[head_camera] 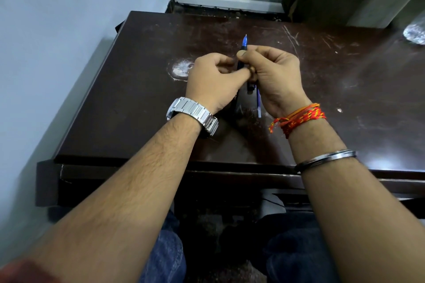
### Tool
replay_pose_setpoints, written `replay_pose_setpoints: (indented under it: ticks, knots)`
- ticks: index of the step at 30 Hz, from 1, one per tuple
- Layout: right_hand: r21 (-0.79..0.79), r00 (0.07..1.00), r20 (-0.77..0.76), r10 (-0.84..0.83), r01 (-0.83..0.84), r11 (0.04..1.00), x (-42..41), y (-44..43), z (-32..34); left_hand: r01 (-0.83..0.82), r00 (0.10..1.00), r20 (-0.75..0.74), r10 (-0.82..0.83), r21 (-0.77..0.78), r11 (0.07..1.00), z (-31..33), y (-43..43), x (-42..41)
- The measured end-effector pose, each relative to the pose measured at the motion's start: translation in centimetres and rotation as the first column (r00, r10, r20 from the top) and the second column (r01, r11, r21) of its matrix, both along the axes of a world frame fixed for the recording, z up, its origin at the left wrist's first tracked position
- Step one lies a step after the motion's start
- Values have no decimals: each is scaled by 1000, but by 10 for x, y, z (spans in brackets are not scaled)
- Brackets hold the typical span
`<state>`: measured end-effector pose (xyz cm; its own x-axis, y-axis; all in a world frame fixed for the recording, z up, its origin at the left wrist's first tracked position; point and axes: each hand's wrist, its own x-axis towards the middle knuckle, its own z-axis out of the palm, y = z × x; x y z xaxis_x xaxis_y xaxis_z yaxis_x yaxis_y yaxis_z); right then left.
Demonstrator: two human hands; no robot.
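We count two hands and one pen. The left hand [213, 80] and the right hand [273, 76] meet over the middle of the surface [138, 110]. Both have their fingers curled on the pen [244, 43], whose blue tip points away from us. One thin blue tube [258, 103] comes out below the right hand; we cannot tell if it touches the surface. The left edge of the surface runs near the wall [57, 30]. One clear object [415, 33] sits at the far right edge, well apart. Wide dark surface lies on both sides of the hands.
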<state>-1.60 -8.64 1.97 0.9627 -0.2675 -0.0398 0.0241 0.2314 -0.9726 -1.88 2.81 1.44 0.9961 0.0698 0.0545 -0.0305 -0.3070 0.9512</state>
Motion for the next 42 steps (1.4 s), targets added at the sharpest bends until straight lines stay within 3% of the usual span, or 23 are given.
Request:
replay_pose_setpoints:
  ticks: [7, 24, 30, 42]
  knots:
    - [-31, 999, -52, -1, 0, 1000, 0, 1, 1, 64, 998, 11, -64, -5, 998, -1, 0, 0]
    - [-68, 999, 1, -54, 54, 996, 0, 3, -3, 9, 999, 47, -9, -2, 1000, -4, 0, 1]
    - [-117, 1000, 25, -13, 16, 993, -1, 2, -5, 90, 996, 10, -90, 68, 994, -6, 0, 2]
    - [-119, 1000, 17, -22, 24, 993, -2, 0, -4, 26, 996, 80, -39, 166, 986, -4, 1, 0]
